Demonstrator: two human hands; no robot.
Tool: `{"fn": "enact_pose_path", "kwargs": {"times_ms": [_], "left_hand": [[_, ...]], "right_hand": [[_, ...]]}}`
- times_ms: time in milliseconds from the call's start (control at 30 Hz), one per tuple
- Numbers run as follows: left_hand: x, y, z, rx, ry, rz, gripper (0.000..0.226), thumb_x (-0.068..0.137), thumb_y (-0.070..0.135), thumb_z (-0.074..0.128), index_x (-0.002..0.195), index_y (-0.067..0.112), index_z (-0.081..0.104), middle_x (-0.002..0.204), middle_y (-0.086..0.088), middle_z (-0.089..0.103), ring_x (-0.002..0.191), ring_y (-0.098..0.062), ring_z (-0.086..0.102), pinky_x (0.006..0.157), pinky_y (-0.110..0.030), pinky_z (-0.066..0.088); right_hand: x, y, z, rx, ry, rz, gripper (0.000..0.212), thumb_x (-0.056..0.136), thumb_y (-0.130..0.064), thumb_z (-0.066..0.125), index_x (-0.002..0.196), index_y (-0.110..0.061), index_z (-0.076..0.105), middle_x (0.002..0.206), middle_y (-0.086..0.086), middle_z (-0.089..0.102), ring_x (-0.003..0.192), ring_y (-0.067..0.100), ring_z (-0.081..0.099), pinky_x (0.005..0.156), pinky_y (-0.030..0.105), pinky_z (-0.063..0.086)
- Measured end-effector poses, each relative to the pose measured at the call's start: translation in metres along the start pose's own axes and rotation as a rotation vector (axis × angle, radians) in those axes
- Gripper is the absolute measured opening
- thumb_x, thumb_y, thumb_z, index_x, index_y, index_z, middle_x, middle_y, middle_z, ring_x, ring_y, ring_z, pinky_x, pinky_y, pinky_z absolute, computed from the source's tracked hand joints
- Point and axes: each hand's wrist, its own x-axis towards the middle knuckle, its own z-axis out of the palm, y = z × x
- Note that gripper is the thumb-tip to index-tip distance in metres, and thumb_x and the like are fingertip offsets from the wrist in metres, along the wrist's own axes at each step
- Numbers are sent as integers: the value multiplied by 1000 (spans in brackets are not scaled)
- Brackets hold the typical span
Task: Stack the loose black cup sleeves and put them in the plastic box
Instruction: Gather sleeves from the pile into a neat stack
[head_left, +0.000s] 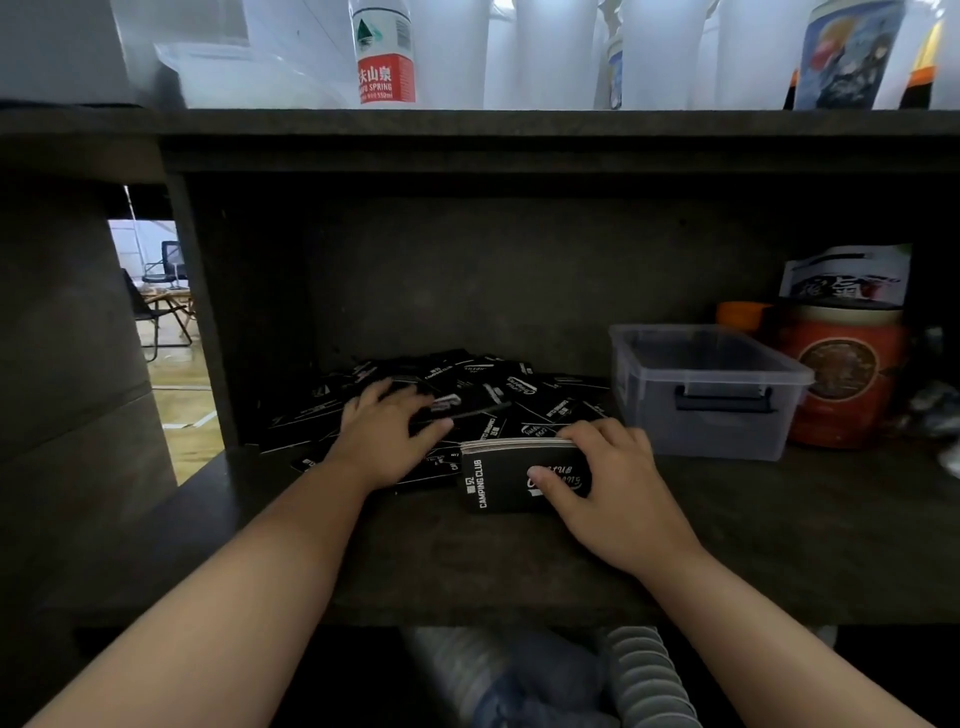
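Note:
A loose heap of black cup sleeves (498, 395) with white print lies on the dark wooden shelf (753, 519), left of centre. My left hand (387, 431) rests on the heap with its fingers spread over the sleeves. My right hand (597, 478) grips a neat stack of black sleeves (498, 480) standing on edge on the shelf, fingers over the top and thumb on the printed front. The clear plastic box (706, 389) sits open to the right of the heap, and it looks empty.
An orange-red tin (841, 374) and a printed packet (847, 275) stand right of the box. On the top board are a water bottle (384, 52), white cups (561, 52) and a clear bin (228, 73). Stacked lids (649, 680) lie below the shelf.

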Motion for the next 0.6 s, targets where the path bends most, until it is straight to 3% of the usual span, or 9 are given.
{"fn": "enact_pose_path", "kwargs": {"times_ms": [100,167,467,533,600], "left_hand": [[-2,2,-1,-166,47,50,56,88,53,59,137,32,45,138,2,54,131,-19,41,108,-35,31],[-4,-1,-1,-261,45,3,59,84,50,65,136,30,46,133,0,57,128,-18,44,104,-33,38],[-10,-7,-17,-137,10,154,35,89,53,57,120,38,63,113,10,62,111,-9,52,92,-29,44],[-12,-4,-22,-209,120,195,26,92,45,56,110,33,69,107,12,68,102,-6,59,87,-27,46],[-13,4,-28,-330,337,215,18,93,34,60,101,26,74,97,13,72,90,-2,63,82,-22,47]], "right_hand": [[0,0,0,-2,-3,1,43,85,-54,59,120,-30,55,117,-9,49,115,9,33,92,24,37],[-1,-1,-1,-4,-6,3,43,85,-54,59,121,-29,55,117,-10,48,115,8,33,90,23,35],[-2,-2,-3,-4,-17,11,45,86,-55,59,123,-29,54,118,-10,48,116,7,31,90,21,33],[-2,-2,-2,-11,-23,15,46,86,-56,58,123,-29,54,118,-10,48,115,7,32,89,21,34],[-2,-3,-2,-24,-18,12,46,86,-56,58,123,-29,53,119,-10,48,115,8,33,88,21,34]]}}
